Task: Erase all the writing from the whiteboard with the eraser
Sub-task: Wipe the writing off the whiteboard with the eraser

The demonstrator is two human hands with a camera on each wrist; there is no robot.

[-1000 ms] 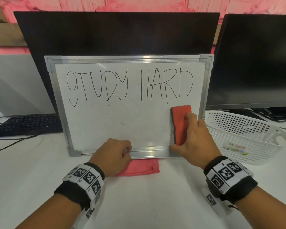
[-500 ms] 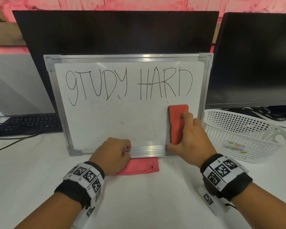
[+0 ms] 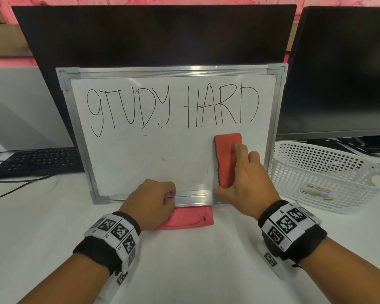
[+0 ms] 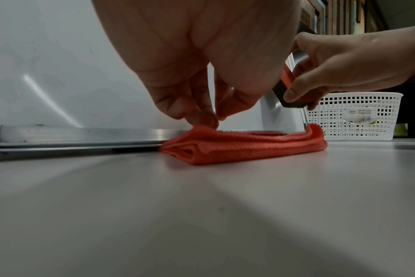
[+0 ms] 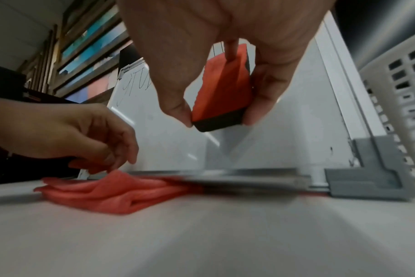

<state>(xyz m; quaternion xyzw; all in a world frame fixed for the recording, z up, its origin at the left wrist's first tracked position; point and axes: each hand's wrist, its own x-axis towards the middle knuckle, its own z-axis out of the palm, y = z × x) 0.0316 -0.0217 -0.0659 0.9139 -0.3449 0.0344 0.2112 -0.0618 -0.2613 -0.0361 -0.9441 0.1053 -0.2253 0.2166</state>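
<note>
Whiteboard (image 3: 154, 163) writing is all intact, so the job looks barely begun. Nearest the person, the left hand (image 3: 150, 204) sits at the bottom rail of the frame, fingers curled and pinching it above a folded red cloth (image 3: 189, 219) that lies on the table (image 3: 184, 260) at the foot of the board (the left wrist view shows the fingertips just over the cloth's top fold). Beside it, the right hand (image 3: 246, 187) grips the eraser (image 3: 227, 159), thumb on one long side and fingers on the other, forefinger laid along the orange back. The eraser stands upright, long axis up and down, dark felt face toward the board's lower right; whether the felt is touching the board I cannot tell for sure.

Farther up, the words "STUDY HARD" (image 3: 171, 108) run left to right across the upper half. The eraser's top edge sits just below the R and D, so the text lies directly above and off to the left of the right hand. My guess is the next move is up onto the D, then a sweep leftward along the line, while the left hand steadies the board.

Behind the board are two dark monitors (image 3: 342, 69); a white basket (image 3: 329, 178) sits to its right, a keyboard (image 3: 37, 162) to its left.
</note>
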